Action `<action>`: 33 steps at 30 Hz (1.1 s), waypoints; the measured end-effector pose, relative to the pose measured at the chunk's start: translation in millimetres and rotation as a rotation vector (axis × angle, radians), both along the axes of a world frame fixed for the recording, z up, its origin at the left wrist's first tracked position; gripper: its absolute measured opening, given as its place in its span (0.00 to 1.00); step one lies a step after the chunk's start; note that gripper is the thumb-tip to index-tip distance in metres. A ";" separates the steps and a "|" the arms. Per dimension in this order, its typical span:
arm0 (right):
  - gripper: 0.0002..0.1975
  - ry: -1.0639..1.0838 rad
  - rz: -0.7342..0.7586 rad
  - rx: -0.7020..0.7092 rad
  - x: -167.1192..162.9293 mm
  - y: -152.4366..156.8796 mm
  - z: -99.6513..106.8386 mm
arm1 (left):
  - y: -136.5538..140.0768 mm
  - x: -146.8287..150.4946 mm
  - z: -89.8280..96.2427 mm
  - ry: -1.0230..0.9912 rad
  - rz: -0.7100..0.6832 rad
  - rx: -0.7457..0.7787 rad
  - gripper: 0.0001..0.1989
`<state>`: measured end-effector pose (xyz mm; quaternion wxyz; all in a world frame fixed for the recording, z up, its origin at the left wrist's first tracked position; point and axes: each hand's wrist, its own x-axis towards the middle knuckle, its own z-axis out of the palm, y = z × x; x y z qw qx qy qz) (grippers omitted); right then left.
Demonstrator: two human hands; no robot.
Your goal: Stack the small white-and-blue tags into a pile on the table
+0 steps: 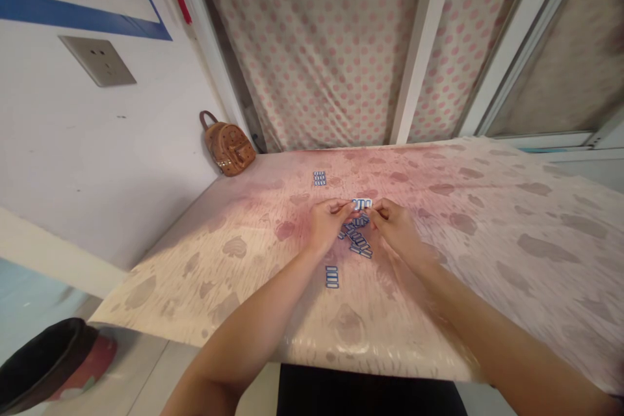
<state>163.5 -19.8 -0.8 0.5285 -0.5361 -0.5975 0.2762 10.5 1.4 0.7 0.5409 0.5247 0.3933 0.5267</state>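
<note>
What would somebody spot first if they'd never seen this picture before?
Probably the left hand and right hand near the middle, pinching a small blue-and-white piece by a messy pile. Next might be the brown backpack by the wall at left, then the pink-dotted curtain behind the table.

The held piece (362,204) is small and flat, bright white with blue-outlined boxes, gripped at both ends above the pile (359,240). That's a loose heap of pale strips edged in dark blue, overlapping at odd slants, its left side partly hidden from me. Well apart on the table (195,279), beyond and to the person's left, the far set (319,178) lies flat, pale boxes in neat rows. The near set (332,277), a short blue-edged column, lies flat closer in.
</note>
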 end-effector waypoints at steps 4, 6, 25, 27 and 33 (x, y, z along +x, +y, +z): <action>0.12 -0.005 0.012 -0.003 1.5 0.3 -2.4 | 0.4 -0.5 -0.6 0.012 -0.009 -0.004 0.10; 0.11 0.005 -0.008 -0.013 2.7 1.0 -3.6 | 1.2 -0.8 -1.0 0.013 -0.016 0.000 0.10; 0.08 0.153 0.119 0.045 4.7 6.4 -3.1 | 3.7 -3.5 -1.5 0.034 -0.070 -0.014 0.10; 0.08 0.139 0.108 0.050 6.2 8.7 -5.8 | 6.8 -4.9 -1.6 0.042 -0.046 0.006 0.09; 0.13 -0.093 0.070 0.041 18.1 16.0 -18.7 | 20.7 -19.5 2.7 -0.016 0.094 0.042 0.10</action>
